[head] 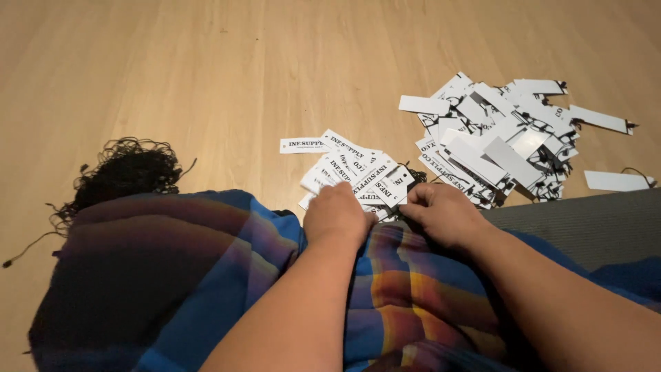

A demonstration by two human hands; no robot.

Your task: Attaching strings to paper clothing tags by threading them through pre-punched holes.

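My left hand (pixel 336 215) rests knuckles-up on the near edge of a small fan of white printed paper tags (pixel 354 169) lying on the wooden floor. My right hand (pixel 441 213) sits just right of it, with its fingertips pinched at a tag's corner where a thin black string (pixel 415 175) shows. Both hands lie over a striped blue, orange and purple cloth (pixel 206 275) across my lap. Whether either hand truly grips a tag is hidden by the fingers.
A larger loose heap of white tags with black strings (pixel 506 141) spreads at the right, with a stray tag (pixel 616 181) beside it. A tangle of black string (pixel 124 172) lies at the left. A grey mat (pixel 592 224) edges the right side.
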